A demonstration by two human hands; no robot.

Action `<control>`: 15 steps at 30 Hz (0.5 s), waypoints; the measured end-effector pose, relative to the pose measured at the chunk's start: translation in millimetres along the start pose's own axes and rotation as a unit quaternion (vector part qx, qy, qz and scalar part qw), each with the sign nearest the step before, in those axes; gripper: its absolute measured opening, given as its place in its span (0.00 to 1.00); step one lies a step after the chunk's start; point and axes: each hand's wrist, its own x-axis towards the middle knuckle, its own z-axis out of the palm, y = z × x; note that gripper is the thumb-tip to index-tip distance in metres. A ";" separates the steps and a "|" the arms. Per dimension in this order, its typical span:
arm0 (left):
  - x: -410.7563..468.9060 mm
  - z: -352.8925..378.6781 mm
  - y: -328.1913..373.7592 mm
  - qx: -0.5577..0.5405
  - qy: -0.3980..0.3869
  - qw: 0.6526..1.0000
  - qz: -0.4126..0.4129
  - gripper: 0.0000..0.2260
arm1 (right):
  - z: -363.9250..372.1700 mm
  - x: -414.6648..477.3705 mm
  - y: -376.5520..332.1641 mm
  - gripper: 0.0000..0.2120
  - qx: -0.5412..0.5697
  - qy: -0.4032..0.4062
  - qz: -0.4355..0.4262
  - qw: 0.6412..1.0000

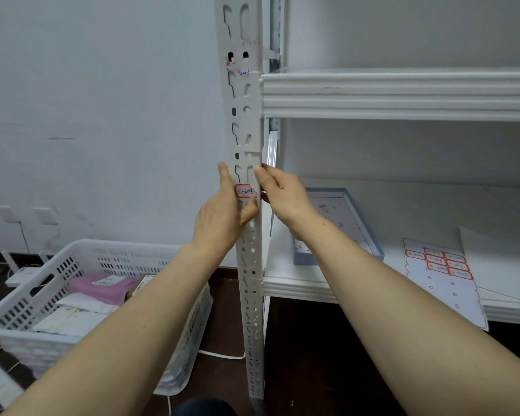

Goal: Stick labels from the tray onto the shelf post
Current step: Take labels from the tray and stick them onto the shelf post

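Observation:
The white slotted shelf post (246,124) runs upright through the middle of the view. A red-bordered label (244,191) with handwriting sticks on its front face. My left hand (221,219) rests against the post's left side, with the index finger straight up along the edge and the thumb pressing the face just under the label. From the other side, my right hand (284,198) grips the post's edge beside the label: the thumb lies on the front and the fingers are hidden behind. A blue-rimmed tray (364,228) sits on the lower shelf behind my right arm.
A sheet of red-bordered labels (442,267) lies on the lower shelf (300,288), overhanging its front edge. Higher up the post is an older, torn label (237,69). A white slotted crate (54,265) of packets stands on the dark floor at the left, with cables around it.

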 end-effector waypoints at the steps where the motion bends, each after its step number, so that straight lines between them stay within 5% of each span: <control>1: 0.1 -0.8 0.0 0.001 -0.002 1.000 0.003 0.39 | -0.3 -0.1 0.1 0.11 0.002 0.000 -0.001 1.000; 15: -1.6 4.6 5.3 0.053 0.019 0.998 -0.030 0.36 | 2.5 1.0 1.9 0.14 -0.009 0.012 -0.010 1.000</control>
